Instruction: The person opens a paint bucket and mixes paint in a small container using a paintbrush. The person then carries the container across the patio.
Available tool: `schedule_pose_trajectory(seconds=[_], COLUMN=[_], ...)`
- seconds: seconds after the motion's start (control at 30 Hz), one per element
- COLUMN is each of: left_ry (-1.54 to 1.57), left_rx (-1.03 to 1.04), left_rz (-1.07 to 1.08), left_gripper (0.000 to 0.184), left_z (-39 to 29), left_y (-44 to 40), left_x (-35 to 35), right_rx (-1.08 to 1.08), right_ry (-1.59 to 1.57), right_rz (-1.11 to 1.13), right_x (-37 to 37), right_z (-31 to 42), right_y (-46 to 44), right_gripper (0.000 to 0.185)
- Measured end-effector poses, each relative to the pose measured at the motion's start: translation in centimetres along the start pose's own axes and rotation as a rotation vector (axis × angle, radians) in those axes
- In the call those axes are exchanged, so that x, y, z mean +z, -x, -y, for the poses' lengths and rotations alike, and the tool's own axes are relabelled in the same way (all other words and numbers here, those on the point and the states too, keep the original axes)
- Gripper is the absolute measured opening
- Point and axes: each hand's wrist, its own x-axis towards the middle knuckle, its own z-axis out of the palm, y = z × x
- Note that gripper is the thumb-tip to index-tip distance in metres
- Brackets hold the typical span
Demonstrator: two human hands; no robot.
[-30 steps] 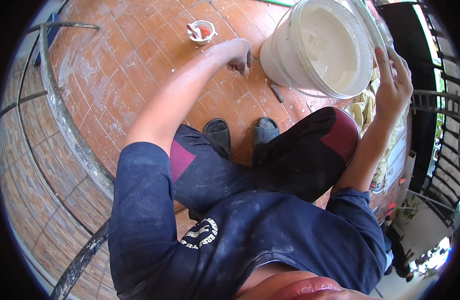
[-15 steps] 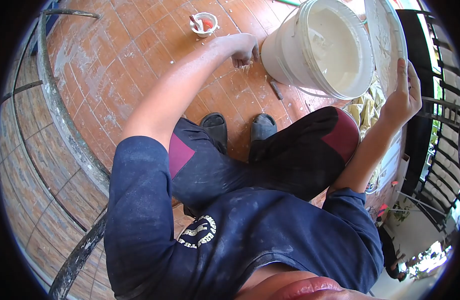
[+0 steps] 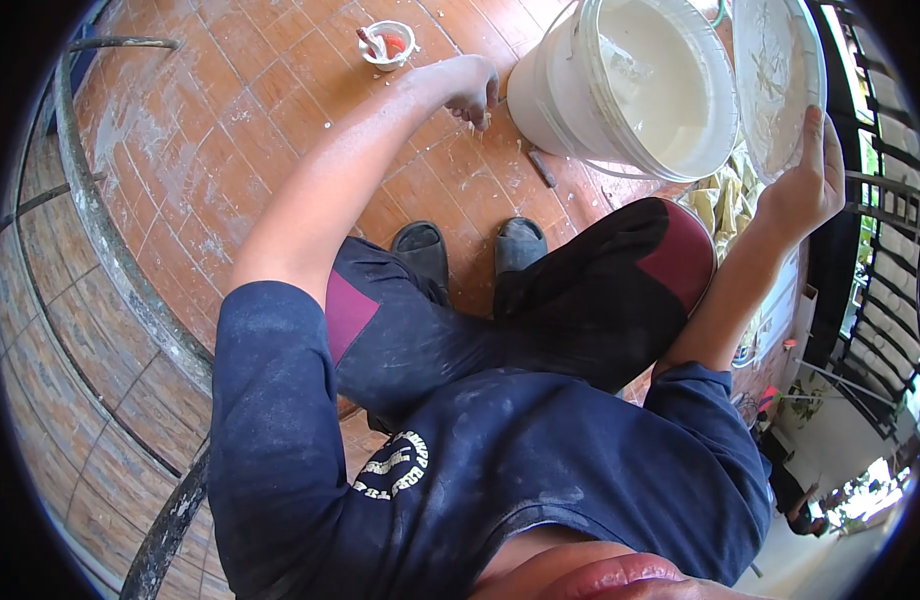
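Note:
My right hand (image 3: 808, 180) grips the edge of a round, smeared white lid (image 3: 772, 85), which is raised and tilted beside the bucket. The large white bucket (image 3: 552, 105) leans towards me and holds a pale, creamy mix (image 3: 660, 90). Left of the bucket, my left hand (image 3: 472, 95) hangs above the tiles, fingers curled downward, with whitish bits at the fingertips. What it holds, if anything, is too small to name.
A small white cup (image 3: 388, 45) with a red inside and a stick-like tool stands on the tiled floor (image 3: 270, 90). A dark bar (image 3: 542, 168) lies by the bucket. Crumpled yellowish sheeting (image 3: 725, 205) is at right, a curved metal frame (image 3: 100, 225) at left.
My right hand has moved right with the lid, which now shows its broad smeared face. My left hand stays curled beside the bucket. The view has shifted slightly.

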Motion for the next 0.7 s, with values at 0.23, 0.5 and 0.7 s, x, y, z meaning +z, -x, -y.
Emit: schedule_pose_trajectory(seconds=[0.23,0.5,0.7], left_ry=[0.080,0.111,0.032], left_rx=[-0.026,-0.051,-0.047], left_rz=[0.005,-0.009,-0.032], left_gripper=[0.035,0.027,0.028], left_z=[0.24,0.22,0.14], left_y=[-0.04,-0.29,-0.26], left_x=[-0.08,0.13,0.14], right_rx=[0.001,0.019,0.020], right_ry=[-0.069,-0.045,-0.019], right_rz=[-0.041,-0.017,0.037], right_x=[0.01,0.06,0.30], right_z=[0.28,0.42,-0.19], right_y=[0.15,0.32,0.36], right_gripper=[0.028,0.030,0.031])
